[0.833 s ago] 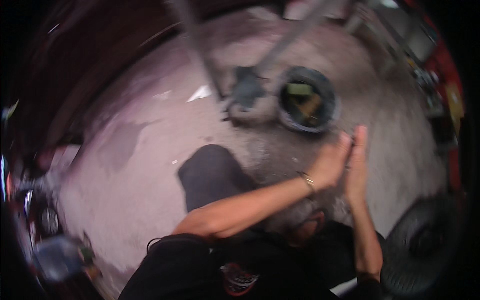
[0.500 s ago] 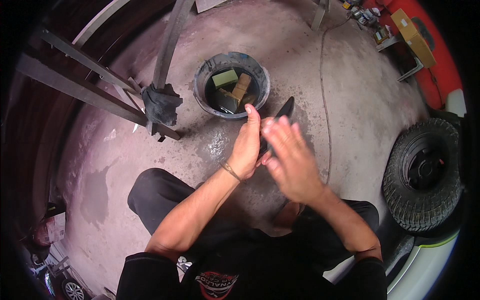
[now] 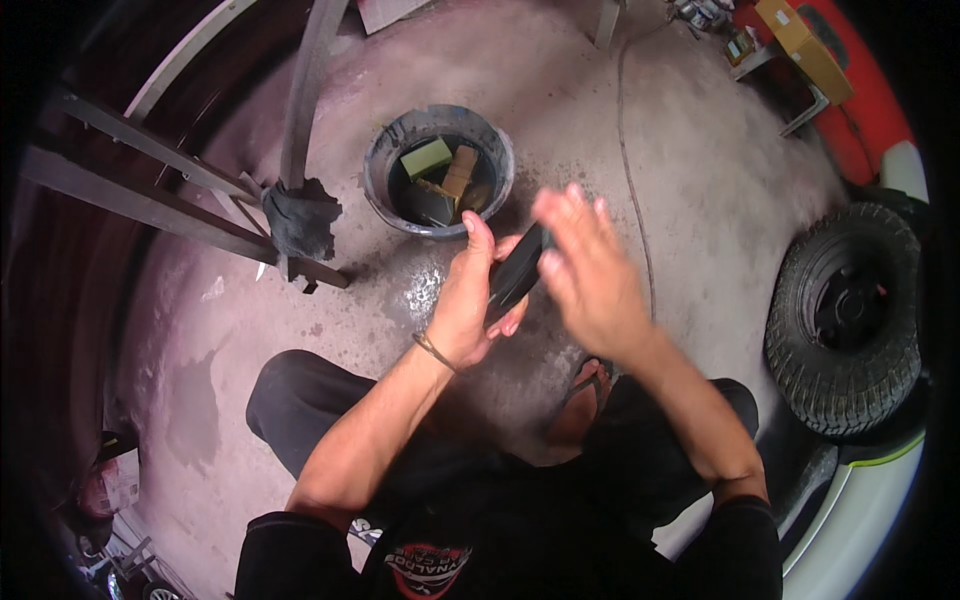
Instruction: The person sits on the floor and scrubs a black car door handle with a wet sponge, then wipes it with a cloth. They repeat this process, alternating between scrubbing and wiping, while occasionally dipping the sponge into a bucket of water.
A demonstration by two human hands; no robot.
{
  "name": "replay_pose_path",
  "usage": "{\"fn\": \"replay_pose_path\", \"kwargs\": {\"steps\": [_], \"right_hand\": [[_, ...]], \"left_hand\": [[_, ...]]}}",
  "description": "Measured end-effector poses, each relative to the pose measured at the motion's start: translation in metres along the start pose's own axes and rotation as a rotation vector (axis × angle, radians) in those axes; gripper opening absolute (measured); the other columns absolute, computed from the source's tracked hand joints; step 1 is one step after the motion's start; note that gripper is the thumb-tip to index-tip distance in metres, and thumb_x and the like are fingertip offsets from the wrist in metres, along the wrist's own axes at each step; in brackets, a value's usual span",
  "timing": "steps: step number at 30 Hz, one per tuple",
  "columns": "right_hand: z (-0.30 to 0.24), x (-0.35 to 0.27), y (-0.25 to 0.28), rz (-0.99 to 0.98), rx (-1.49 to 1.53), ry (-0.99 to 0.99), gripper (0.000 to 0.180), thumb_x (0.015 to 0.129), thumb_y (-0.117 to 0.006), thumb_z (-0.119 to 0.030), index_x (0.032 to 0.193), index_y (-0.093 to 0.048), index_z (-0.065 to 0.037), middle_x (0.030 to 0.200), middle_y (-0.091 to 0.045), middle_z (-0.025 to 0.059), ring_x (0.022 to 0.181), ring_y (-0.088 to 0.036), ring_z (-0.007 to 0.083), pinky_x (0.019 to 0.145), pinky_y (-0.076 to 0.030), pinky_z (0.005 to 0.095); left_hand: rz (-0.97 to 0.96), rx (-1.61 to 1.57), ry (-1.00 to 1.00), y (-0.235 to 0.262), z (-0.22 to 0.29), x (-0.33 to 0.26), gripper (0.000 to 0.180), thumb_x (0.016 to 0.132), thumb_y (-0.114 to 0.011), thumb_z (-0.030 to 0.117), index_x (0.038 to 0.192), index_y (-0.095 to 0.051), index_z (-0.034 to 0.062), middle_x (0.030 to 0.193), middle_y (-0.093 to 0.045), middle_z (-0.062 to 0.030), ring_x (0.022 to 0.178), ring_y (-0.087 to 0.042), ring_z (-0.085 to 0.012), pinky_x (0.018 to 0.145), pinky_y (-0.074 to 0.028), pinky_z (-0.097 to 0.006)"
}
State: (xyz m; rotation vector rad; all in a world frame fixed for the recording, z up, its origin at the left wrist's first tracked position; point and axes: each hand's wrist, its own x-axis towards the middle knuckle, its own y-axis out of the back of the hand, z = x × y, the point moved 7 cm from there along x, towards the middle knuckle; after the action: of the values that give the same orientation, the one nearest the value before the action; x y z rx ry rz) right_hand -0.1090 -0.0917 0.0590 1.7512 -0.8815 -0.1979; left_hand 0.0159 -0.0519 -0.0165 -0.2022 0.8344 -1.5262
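My left hand [image 3: 468,290] grips a long, dark, flat piece [image 3: 519,270] with a smooth black surface; its kind is not clear. The piece slants up and to the right, with the thumb standing up on one side and fingertips showing below it. Beside its far end is my right hand [image 3: 597,268], slightly blurred, fingers stretched and spread. Whether its palm touches the piece or covers something small is hidden. Beyond my hands stands a grey bucket [image 3: 372,165] of dark water, holding a green block [image 3: 427,158] and a brown block [image 3: 459,172].
A metal stand [image 3: 303,120] with a dark cloth [image 3: 302,220] on its leg is at the left. A cable [image 3: 632,180] runs along the floor. At the right is a wheel [image 3: 850,310]; a cardboard box [image 3: 805,48] lies farther back.
The right hand has drawn away from the left, so more of the dark piece shows. Both hands and the bucket sit a little further left in view, and my foot now shows more.
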Motion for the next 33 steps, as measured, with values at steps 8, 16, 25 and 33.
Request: {"fn": "replay_pose_path", "kwargs": {"steps": [8,16,25,33], "right_hand": [[0.020,-0.001,0.003,0.032,0.051,-0.043,0.038,0.107,-0.062,-0.024,0.139,-0.062,-0.004,0.146,-0.063,0.0163,0.151,-0.048,0.0400,0.129,-0.032,0.0589],[0.087,-0.008,0.016,0.075,0.272,-0.436,0.040,0.114,-0.052,-0.032,0.138,-0.066,-0.003,0.139,-0.066,0.0175,0.143,-0.057,0.0357,0.123,-0.041,0.0478],[0.068,0.005,0.032,0.308,0.307,-0.318,0.046,0.117,-0.049,-0.033,0.151,-0.061,-0.003,0.152,-0.061,0.0228,0.145,-0.056,0.0362,0.121,-0.043,0.0425],[-0.038,-0.032,-0.035,-0.145,0.072,-0.029,0.063,0.107,-0.061,-0.039,0.161,-0.050,-0.008,0.173,-0.041,0.0138,0.162,-0.032,0.0389,0.130,-0.017,0.0678]], "left_hand": [[0.069,0.132,-0.030,0.005,-0.015,0.001,0.081,0.105,-0.043,0.077,0.117,-0.074,0.0033,0.069,-0.061,-0.0002,0.045,-0.050,-0.0086,0.041,-0.032,-0.024],[-0.011,0.070,0.063,0.004,-0.025,-0.003,0.063,0.111,-0.050,0.062,0.128,-0.070,0.0056,0.074,-0.066,-0.0018,0.047,-0.053,-0.0086,0.043,-0.034,-0.024],[-0.022,-0.163,0.038,-0.004,-0.014,0.012,0.060,0.114,-0.044,0.059,0.140,-0.059,0.0065,0.113,-0.071,-0.0069,0.075,-0.074,-0.0171,0.049,-0.048,-0.024],[0.247,-0.055,-0.073,0.034,-0.004,0.030,0.055,0.114,-0.049,0.056,0.123,-0.073,0.0082,0.102,-0.078,-0.0002,0.063,-0.060,-0.0054,0.041,-0.036,-0.022]]}}
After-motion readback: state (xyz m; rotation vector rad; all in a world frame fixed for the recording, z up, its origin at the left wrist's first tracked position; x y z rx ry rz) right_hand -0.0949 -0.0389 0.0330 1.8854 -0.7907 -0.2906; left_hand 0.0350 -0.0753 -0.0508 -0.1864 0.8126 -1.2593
